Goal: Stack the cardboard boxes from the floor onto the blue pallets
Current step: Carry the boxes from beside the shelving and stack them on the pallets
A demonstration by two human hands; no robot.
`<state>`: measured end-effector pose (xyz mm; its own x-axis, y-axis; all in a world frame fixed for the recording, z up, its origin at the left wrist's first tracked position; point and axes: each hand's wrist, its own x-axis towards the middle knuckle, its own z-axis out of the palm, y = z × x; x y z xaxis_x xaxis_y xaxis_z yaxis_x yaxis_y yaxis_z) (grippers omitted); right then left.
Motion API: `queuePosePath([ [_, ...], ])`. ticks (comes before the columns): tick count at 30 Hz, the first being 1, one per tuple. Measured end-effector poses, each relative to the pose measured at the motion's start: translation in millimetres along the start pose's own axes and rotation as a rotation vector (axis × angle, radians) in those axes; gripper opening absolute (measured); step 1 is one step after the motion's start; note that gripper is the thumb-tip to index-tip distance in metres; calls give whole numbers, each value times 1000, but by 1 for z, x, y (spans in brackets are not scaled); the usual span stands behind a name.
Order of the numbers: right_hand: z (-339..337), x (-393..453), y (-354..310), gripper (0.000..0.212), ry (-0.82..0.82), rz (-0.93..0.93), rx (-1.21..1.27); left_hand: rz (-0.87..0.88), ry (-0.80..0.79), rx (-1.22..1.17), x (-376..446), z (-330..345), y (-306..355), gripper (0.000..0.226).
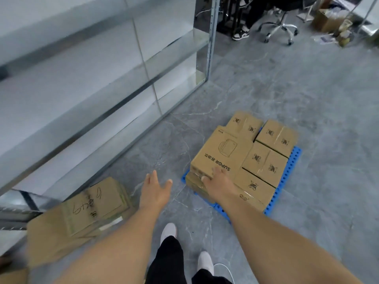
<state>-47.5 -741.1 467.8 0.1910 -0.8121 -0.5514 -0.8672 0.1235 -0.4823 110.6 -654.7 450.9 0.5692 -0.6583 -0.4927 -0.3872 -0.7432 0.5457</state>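
Note:
A blue pallet [292,167] lies on the grey floor at centre right, covered with several cardboard boxes. A larger SUPOR box [221,154] sits on top at the pallet's left side. My right hand [215,184] rests on this box's near corner, fingers over the edge. My left hand [154,188] hovers open above the floor, left of the pallet, holding nothing. A pile of cardboard boxes [86,212] with black handwriting lies on the floor at lower left.
A tall metal shelving unit [123,78] runs along the left side. At the back stand an office chair [281,27], another person's legs [244,31] and an open carton [326,19]. My feet [170,232] stand below, next to a white cable [227,271].

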Motion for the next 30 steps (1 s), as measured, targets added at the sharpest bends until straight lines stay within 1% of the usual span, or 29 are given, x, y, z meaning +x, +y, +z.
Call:
queuePosePath([
  [3, 2, -18, -13, 50, 1, -106, -39, -20, 88, -45, -30, -9, -9, 72],
  [5, 8, -30, -22, 50, -3, -190, -107, -40, 146, -39, -50, -14, -20, 71],
  [8, 26, -46, -33, 51, 18, -339, -222, -104, 227, -94, -81, -18, -47, 71],
  [11, 50, -65, -47, 58, -50, -433, -293, -183, 325, -156, -109, -29, -79, 72],
  [15, 79, -93, -69, 60, -125, -576, -357, -291, 443, -245, -138, -45, -119, 72],
  [22, 130, -154, -88, 63, -217, -756, -464, -437, 545, -340, -203, -48, -183, 74],
  [26, 166, -208, -95, 60, -265, -860, -505, -502, 624, -398, -255, -56, -225, 75],
  [30, 208, -272, -85, 60, -331, -949, -542, -580, 733, -490, -318, -58, -270, 76],
])
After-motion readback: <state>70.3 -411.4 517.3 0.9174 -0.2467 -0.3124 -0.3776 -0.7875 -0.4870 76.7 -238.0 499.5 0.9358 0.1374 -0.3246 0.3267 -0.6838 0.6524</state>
